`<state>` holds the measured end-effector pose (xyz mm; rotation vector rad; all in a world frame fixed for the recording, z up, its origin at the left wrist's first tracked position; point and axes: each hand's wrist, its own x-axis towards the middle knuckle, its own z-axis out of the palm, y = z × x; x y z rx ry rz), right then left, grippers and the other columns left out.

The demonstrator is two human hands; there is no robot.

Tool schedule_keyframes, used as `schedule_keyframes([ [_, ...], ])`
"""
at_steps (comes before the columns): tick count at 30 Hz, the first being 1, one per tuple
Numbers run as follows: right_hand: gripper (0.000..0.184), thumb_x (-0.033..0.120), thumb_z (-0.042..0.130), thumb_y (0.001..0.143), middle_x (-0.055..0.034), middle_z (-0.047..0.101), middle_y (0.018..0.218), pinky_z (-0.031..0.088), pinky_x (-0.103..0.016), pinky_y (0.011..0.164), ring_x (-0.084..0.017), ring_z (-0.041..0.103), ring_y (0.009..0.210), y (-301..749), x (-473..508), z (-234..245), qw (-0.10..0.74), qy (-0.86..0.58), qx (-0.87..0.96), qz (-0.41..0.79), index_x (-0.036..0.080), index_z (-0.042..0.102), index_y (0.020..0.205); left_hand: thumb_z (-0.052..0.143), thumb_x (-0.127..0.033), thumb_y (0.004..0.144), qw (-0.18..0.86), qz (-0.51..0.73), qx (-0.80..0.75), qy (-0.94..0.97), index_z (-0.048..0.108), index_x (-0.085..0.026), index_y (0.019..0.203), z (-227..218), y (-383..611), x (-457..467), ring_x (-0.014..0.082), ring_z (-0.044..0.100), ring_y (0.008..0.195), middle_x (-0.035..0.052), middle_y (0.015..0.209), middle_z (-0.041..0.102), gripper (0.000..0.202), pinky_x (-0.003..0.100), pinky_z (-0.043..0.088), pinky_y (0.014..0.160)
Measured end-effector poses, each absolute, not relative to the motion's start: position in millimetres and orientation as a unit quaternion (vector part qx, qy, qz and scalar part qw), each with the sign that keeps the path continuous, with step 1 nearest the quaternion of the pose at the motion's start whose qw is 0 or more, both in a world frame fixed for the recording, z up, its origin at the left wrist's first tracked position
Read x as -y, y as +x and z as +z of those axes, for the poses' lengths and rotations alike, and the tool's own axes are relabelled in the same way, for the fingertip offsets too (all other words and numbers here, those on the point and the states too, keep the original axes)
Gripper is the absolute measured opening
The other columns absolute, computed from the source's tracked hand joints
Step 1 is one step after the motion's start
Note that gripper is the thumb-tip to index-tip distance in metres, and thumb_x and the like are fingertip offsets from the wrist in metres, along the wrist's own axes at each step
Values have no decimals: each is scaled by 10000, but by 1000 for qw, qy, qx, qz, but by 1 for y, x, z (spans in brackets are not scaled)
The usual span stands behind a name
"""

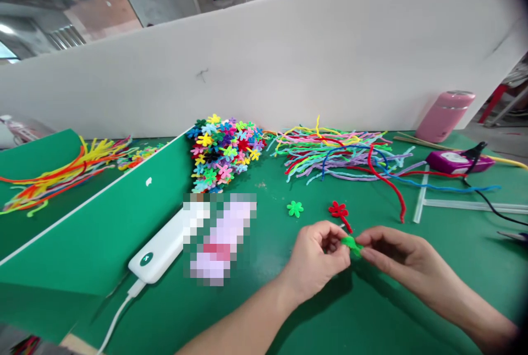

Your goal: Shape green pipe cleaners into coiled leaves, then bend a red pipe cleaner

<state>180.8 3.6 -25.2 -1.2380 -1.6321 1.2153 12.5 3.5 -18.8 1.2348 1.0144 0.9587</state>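
My left hand (317,258) and my right hand (398,253) meet over the green table (371,311), both pinched on a small green pipe-cleaner piece (351,244) held between their fingertips. A red flower on a short red stem (339,212) lies just beyond my left hand's fingers. A loose green felt flower (295,208) lies a little farther left. Behind them sits a pile of many-coloured felt flowers (223,151), and to its right a spread of coloured pipe cleaners (338,157).
A white power bank (159,253) with its cable lies at left beside a green divider panel (103,223). A pink bottle (445,115), a purple glue gun (457,161) with black cord, and clear glue sticks (474,205) are at right. More pipe cleaners (61,170) lie far left.
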Motion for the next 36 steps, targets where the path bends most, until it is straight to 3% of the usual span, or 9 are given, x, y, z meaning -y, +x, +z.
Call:
schedule_keyframes([
  [12, 187, 348, 575, 747, -23, 610, 673, 481, -215, 543, -139, 561, 595, 172, 2, -30, 378, -493, 699, 356, 170, 600, 802, 509, -120, 662, 496, 424, -498, 571, 570, -112, 694, -15, 17, 1, 87, 433, 530, -15, 584, 506, 69, 218, 365, 512],
  [22, 125, 280, 549, 779, -6, 631, 680, 481, -194, 530, -124, 583, 556, 170, 9, -35, 396, -465, 772, 179, 206, 582, 874, 520, -116, 669, 527, 424, -491, 549, 575, -114, 697, -18, 17, 2, 82, 446, 514, -17, 575, 521, 62, 206, 363, 496],
  [30, 214, 336, 538, 778, -16, 629, 677, 483, -198, 517, -139, 594, 577, 165, 10, -41, 406, -504, 725, 236, 192, 547, 936, 527, -83, 674, 416, 423, -503, 628, 606, -133, 689, -21, 16, 4, 90, 492, 529, -17, 580, 545, 94, 198, 401, 523],
  [36, 167, 243, 527, 792, 1, 592, 667, 482, -204, 558, -119, 571, 590, 161, 8, -34, 432, -496, 681, 322, 189, 517, 949, 524, -85, 695, 333, 409, -511, 678, 623, -143, 719, -17, 14, 1, 120, 556, 576, 10, 629, 624, 117, 216, 432, 562],
])
